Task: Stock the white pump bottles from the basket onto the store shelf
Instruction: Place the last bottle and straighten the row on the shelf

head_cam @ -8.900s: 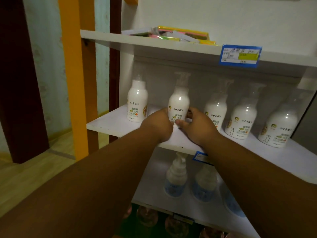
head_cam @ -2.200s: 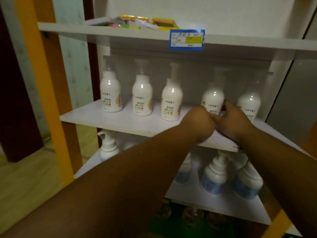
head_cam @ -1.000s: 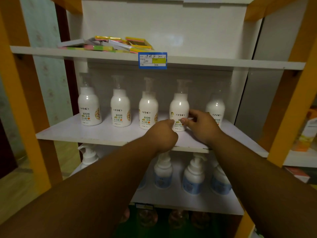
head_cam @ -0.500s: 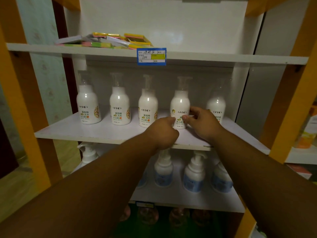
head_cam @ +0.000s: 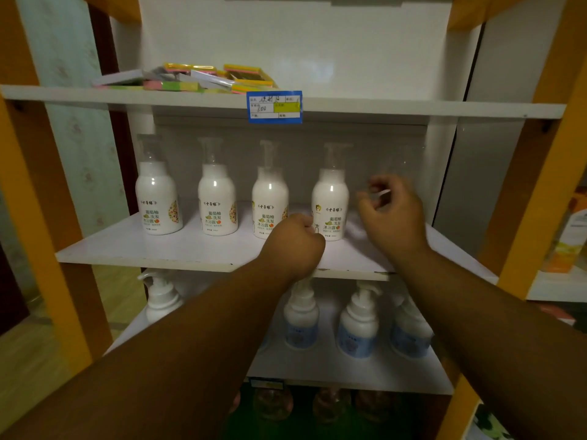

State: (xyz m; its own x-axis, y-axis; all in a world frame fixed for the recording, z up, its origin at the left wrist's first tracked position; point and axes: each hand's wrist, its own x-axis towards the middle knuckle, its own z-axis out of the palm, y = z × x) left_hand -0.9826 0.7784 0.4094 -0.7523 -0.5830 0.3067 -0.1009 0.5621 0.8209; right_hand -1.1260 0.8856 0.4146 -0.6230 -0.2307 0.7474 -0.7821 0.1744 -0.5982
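Your left hand point(head_cam: 295, 239) is fisted by the fourth pump bottle point(head_cam: 330, 201) on the shelf point(head_cam: 178, 249); right hand point(head_cam: 392, 214) blurred, fingers' state unclear.

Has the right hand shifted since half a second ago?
Yes. The right hand left the fourth bottle and moved right and up, toward the shelf's right end.

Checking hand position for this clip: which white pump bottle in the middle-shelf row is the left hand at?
The fourth bottle from the left: the left hand sits at its base; the three bottles further left stand clear.
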